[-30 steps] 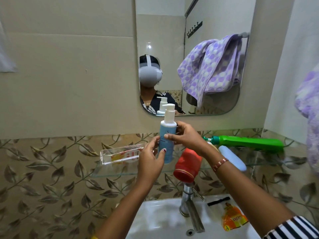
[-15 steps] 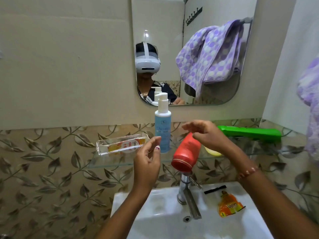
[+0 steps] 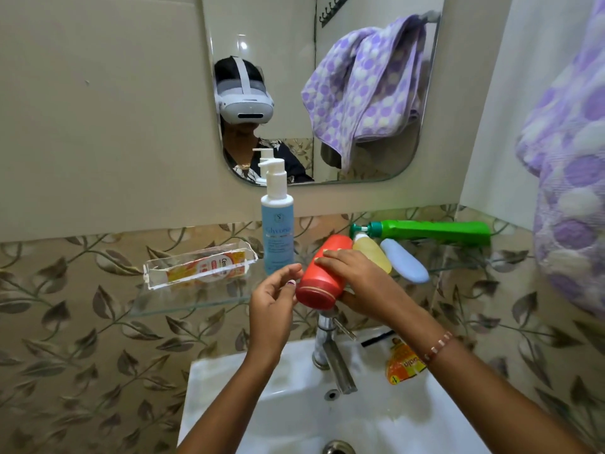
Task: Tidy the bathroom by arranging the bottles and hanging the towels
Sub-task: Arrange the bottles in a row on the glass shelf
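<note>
A blue pump bottle [image 3: 277, 224] stands upright on the glass shelf [image 3: 196, 301] below the mirror. A red bottle [image 3: 322, 276] lies on its side over the shelf's front edge, and my right hand [image 3: 357, 283] grips it from the right, fingers over its top. My left hand [image 3: 273, 299] hovers just left of the red bottle's base with fingers loosely curled, holding nothing. Behind the red bottle lie a yellow bottle [image 3: 373, 252], a pale blue bottle [image 3: 404, 260] and a long green bottle [image 3: 429, 230]. A purple dotted towel [image 3: 569, 178] hangs at the right edge.
A clear plastic tray [image 3: 199, 265] with a packet inside sits on the shelf's left part. Below are the white sink [image 3: 229, 388], its metal tap [image 3: 330, 352] and an orange sachet [image 3: 402, 365] on the rim. The mirror [image 3: 327, 93] reflects the towel.
Both hands let go of the blue pump bottle, which now stands on the shelf. My right hand moved down and took hold of the lying red bottle; my left hand dropped beside it.
</note>
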A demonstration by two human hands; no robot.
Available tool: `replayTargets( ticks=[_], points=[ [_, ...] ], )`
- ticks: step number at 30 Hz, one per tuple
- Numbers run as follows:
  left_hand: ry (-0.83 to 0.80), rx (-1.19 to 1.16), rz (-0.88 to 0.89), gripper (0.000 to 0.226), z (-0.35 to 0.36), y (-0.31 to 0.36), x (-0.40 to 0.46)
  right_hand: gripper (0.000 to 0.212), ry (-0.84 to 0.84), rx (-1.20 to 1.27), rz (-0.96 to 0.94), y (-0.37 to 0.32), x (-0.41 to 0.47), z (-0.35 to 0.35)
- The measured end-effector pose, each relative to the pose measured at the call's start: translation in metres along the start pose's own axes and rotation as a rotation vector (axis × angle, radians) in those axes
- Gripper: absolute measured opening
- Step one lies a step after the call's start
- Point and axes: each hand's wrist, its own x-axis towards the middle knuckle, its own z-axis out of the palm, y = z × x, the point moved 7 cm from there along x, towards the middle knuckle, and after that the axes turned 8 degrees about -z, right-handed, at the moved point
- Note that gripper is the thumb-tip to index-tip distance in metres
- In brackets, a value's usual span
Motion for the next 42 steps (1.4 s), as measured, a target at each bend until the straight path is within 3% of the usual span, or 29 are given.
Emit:
replayTargets(
  ticks=[3, 7, 12, 14, 17, 24, 29, 38, 42],
  points=[
    [-0.011, -0.127, 0.002, 0.031, 0.000, 0.003, -0.003, 0.060, 0.045, 0.078, -0.043, 0.002, 0.002, -0.005],
    [-0.061, -0.216, 0.092, 0.033, 0.006, 0.020, -0.001, 0.047, 0.253, 0.361, -0.019, 0.011, 0.006, -0.028],
    [-0.131, -0.007, 0.193, 0.039, 0.034, 0.037, 0.011, 0.030, 0.424, 0.826, 0.114, 0.032, 0.026, -0.053],
    [-0.136, 0.046, 0.165, 0.043, 0.044, 0.030, 0.019, 0.023, 0.442, 1.030, 0.138, 0.038, 0.037, -0.055],
    [-0.134, 0.134, 0.125, 0.049, 0.052, 0.017, 0.026, 0.022, 0.427, 1.147, 0.190, 0.042, 0.046, -0.051],
    [-0.092, 0.261, 0.135, 0.056, 0.058, 0.004, 0.031, 0.019, 0.517, 1.172, 0.287, 0.050, 0.042, -0.034],
    [-0.113, 0.276, 0.174, 0.061, 0.058, -0.001, 0.025, 0.032, 0.443, 1.037, 0.346, 0.049, 0.020, -0.013],
    [-0.136, 0.281, 0.132, 0.067, 0.059, -0.001, 0.029, 0.036, 0.422, 0.825, 0.462, 0.042, 0.027, -0.004],
    [-0.123, 0.246, 0.164, 0.064, 0.054, 0.000, 0.024, 0.031, 0.494, 0.751, 0.506, 0.042, 0.020, -0.009]
  ],
)
